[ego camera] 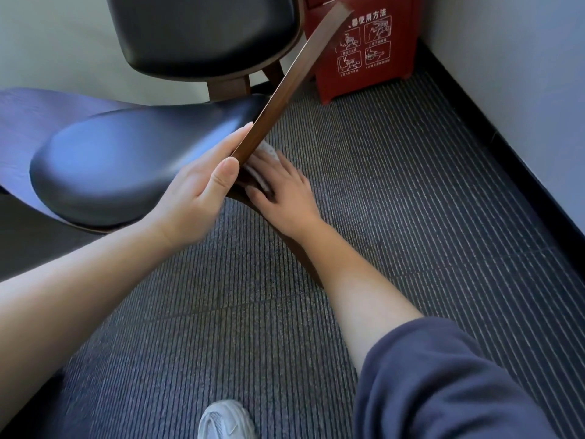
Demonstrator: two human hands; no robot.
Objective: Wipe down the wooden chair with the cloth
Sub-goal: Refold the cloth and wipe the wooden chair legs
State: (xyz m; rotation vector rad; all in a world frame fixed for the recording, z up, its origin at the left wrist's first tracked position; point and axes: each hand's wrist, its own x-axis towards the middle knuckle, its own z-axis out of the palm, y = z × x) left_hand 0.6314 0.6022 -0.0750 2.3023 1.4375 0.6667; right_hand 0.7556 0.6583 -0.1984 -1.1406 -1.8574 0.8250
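The wooden chair has a black padded seat (126,163), a black backrest (202,33) and a long dark brown armrest strip (304,68) slanting up to the right. My left hand (202,182) grips the lower end of that strip, thumb on its outer face. My right hand (278,188) lies flat with straight fingers on a white cloth (269,152), pressing it against the wooden frame just below the strip. Most of the cloth is hidden under my fingers.
A red box (364,49) with white printed pictures stands on the floor behind the chair, against the white wall (522,74). Dark striped carpet (411,201) covers the floor. My white shoe (226,419) shows at the bottom edge.
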